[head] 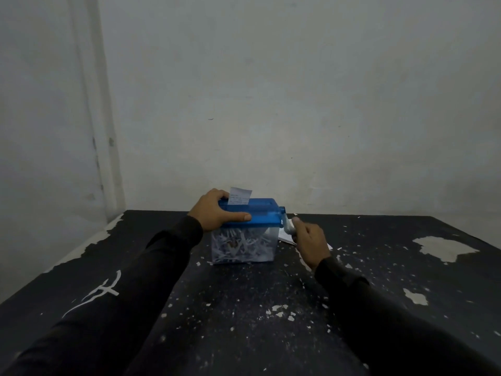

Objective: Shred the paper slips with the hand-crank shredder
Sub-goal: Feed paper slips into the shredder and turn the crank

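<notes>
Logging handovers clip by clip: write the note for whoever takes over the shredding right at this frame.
Left hand grips the shredder's blue lid, steadying it.
Right hand holds the crank handle.
One paper slip stands partly fed in the slot.
The clear bin already holds many shreds.
More paper lies on the table behind the right hand.
Left: crank this slip through, then feed the rest.

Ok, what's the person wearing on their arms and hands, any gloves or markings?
No gloves: both the left hand and right hand are bare. Long black sleeves reach both wrists; the left sleeve bears a white scrawled marking on the forearm, and the right sleeve looks plain.
</notes>
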